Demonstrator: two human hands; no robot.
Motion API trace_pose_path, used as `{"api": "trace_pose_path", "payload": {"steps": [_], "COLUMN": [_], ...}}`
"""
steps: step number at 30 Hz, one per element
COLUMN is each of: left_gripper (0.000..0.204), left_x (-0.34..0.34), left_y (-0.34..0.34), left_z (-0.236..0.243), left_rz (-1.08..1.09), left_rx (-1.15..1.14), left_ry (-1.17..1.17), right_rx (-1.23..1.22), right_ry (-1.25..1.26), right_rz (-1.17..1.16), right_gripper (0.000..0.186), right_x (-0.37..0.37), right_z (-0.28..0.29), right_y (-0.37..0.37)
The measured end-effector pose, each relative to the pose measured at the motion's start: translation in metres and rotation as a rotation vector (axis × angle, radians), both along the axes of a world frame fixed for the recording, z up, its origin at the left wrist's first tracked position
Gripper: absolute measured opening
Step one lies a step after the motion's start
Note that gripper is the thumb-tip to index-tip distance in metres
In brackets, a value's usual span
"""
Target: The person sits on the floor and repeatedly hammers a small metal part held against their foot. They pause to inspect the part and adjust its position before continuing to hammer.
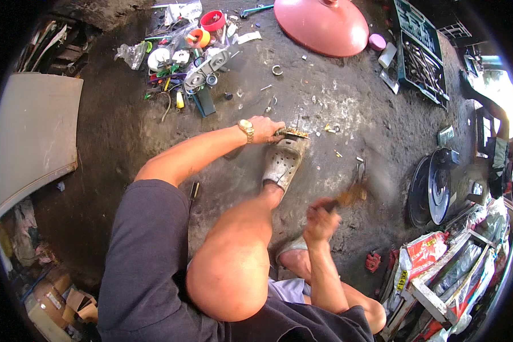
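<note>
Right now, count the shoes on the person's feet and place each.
2. One pale clog is mid-picture, with the left hand and a small piece at its toe; the other shoe, partly hidden, is below and left of the right hand.

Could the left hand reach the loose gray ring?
Probably yes: only small scraps lie between the left hand and the gray ring, though that hand seems occupied with the small part.

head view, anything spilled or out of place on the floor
Yes: loose odds and ends lie jumbled at upper left on the floor, seemingly unsorted. Pale smears right of the left hand contrast with it, possibly spilled residue.
</note>
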State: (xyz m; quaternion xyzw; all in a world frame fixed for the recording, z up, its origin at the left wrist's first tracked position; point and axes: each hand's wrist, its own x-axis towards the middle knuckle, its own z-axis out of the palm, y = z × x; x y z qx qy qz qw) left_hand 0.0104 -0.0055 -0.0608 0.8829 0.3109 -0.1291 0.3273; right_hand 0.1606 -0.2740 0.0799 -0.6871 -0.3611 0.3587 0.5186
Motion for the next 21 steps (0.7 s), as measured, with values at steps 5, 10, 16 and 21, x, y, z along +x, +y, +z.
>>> {"api": "trace_pose_path", "payload": {"steps": [5,10,16,21], "left_gripper": [0.045,0.043,0.044,0.043], "left_x": [-0.013,-0.006,-0.006,-0.01], "left_y": [-0.004,-0.001,0.007,-0.001], "left_z": [-0.008,0.0,-0.005,-0.006], "left_rz": [-0.009,0.028,0.005,0.014], "left_rx": [0.038,-0.017,0.073,0.009], "left_ry": [-0.003,-0.018,-0.013,-0.035], "right_rx": [-0.593,0.248,-0.638,-0.023], "right_ry": [0.111,0.228,0.006,0.142], "right_rz": [0.019,-0.018,0.122,-0.012], "right_gripper": [0.037,0.045,0.045,0.047], "right_x": [0.009,-0.002,0.012,0.0], "right_z": [-0.021,0.055,-0.041,0.047], "right_y": [-0.004,0.025,0.002,0.016]}}
